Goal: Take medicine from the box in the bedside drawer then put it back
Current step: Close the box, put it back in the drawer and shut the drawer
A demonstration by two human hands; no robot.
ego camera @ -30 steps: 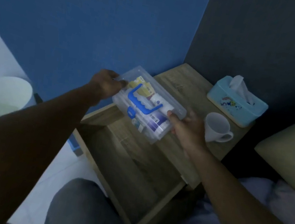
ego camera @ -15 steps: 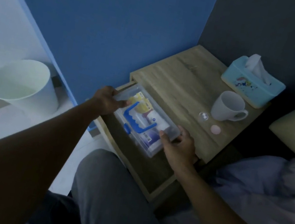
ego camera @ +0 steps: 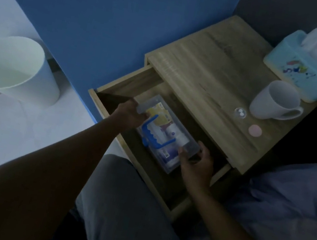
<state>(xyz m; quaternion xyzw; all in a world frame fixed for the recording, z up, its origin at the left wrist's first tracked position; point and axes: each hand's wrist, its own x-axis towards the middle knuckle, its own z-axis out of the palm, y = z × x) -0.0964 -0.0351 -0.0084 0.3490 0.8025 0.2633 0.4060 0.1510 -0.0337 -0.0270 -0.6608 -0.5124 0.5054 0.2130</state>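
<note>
Gripping clear medicine box point(ego camera: 166, 135) inside open drawer point(ego camera: 116, 89) | left hand point(ego camera: 131, 115) fingers clamping far end | right hand point(ego camera: 198, 166) fingers clamping near end

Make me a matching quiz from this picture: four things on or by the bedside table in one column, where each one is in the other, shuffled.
1. medicine box
2. mug
3. tissue box
4. bin

A. on the floor, by the blue wall
B. far corner of the tabletop
C. in the open drawer, held by both hands
D. on the tabletop, beside a pink disc

Pairs: 1-C, 2-D, 3-B, 4-A
</note>
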